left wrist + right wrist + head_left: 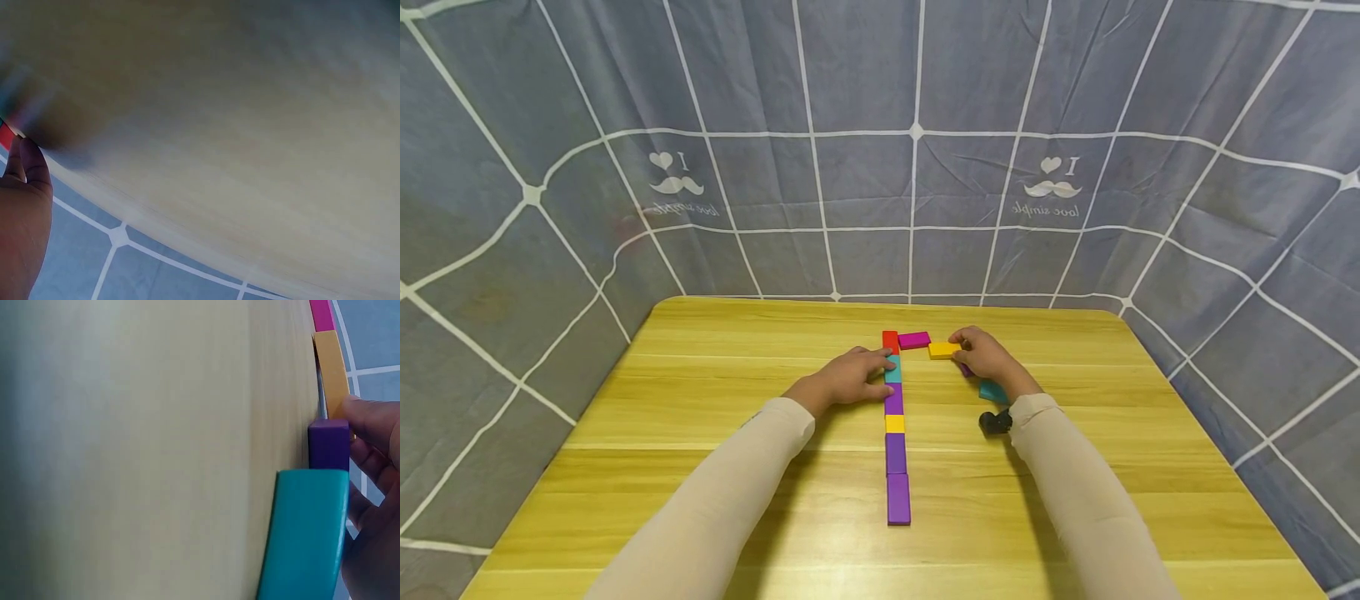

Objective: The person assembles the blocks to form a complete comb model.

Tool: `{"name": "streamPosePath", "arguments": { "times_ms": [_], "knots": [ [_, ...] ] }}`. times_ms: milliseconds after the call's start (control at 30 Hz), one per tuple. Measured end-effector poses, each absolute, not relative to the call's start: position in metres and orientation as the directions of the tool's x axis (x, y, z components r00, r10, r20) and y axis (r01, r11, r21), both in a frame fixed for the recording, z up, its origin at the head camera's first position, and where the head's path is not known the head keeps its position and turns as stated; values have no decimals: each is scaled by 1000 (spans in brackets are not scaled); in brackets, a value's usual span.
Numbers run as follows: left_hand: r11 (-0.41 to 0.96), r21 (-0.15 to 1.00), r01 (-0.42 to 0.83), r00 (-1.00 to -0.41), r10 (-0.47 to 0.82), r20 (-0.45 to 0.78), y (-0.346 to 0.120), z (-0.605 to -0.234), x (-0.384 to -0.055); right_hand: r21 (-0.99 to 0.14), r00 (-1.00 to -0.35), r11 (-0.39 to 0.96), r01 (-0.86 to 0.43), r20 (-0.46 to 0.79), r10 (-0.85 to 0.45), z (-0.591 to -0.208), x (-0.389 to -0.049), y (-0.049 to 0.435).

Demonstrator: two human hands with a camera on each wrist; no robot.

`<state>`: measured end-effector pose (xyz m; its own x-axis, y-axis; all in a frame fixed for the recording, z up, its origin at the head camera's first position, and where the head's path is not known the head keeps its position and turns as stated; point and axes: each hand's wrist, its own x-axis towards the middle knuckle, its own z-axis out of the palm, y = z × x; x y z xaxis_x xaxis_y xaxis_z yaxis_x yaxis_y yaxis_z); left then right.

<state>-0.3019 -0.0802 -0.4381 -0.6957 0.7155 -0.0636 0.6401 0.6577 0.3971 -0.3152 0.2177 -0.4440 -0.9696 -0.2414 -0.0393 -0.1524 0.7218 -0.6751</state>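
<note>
A straight column of flat coloured blocks runs down the table in the head view: red, teal, purple, a short yellow one and two more purple blocks. My left hand rests along its upper part, fingertips on the teal block and thumb at the purple one. From the red block a magenta block leads right to a yellow block. My right hand pinches that yellow block's right end. Near it are a dark purple block and a teal block, partly covered in the head view.
A small black object shows beside the right wrist. Wooden tabletop surrounds the blocks. A grey curtain with white grid lines hangs behind the table's far edge and along both sides.
</note>
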Motion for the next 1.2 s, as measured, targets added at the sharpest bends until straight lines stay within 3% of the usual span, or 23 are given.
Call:
{"name": "streamPosePath", "arguments": {
  "times_ms": [433,1200],
  "knots": [
    [657,401,638,-695,716,-66,-80,-438,-302,-704,-980,701,-116,-32,-194,-441,-314,221],
    [650,402,645,-690,721,-58,-81,-438,-303,-654,-983,749,-110,-38,-177,-442,-315,215]
  ]
}}
